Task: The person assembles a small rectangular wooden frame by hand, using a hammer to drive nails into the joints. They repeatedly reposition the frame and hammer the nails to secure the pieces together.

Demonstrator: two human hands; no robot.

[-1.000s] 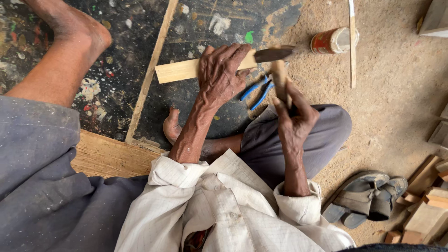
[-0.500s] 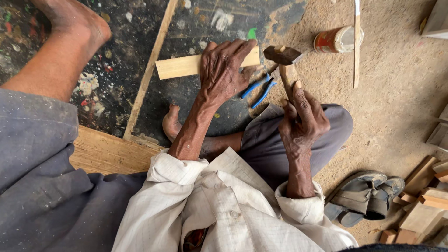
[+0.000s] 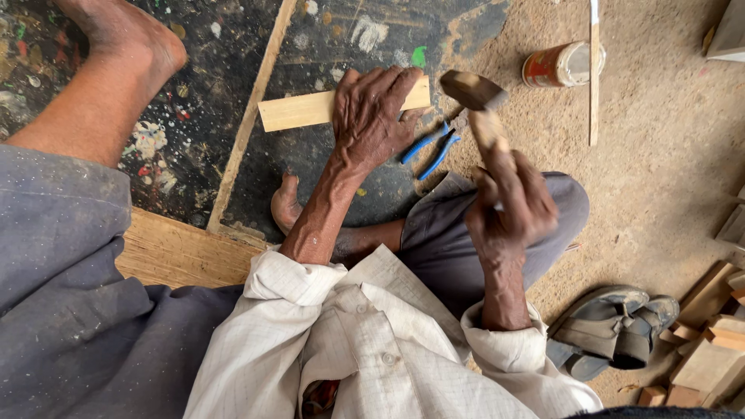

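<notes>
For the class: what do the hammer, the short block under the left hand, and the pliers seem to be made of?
Hammer: dull dark head, probably metal; pale worn handle, likely wood. Short block: light bare wood, unfinished, with a clean cut end. Pliers: blue grips, apparently plastic or rubber coating; the jaws look grey metal, partly hidden.

Blue-handled pliers (image 3: pixel 431 147) — lying on the paint-spattered dark board (image 3: pixel 326 186). Rust-coloured tin can (image 3: pixel 560 65) on its side on the sandy floor (image 3: pixel 667 171), beside a thin wooden slat (image 3: pixel 594 74). Grey shoes (image 3: pixel 613 332) — next to stacked wood offcuts (image 3: pixel 710 349).
</notes>
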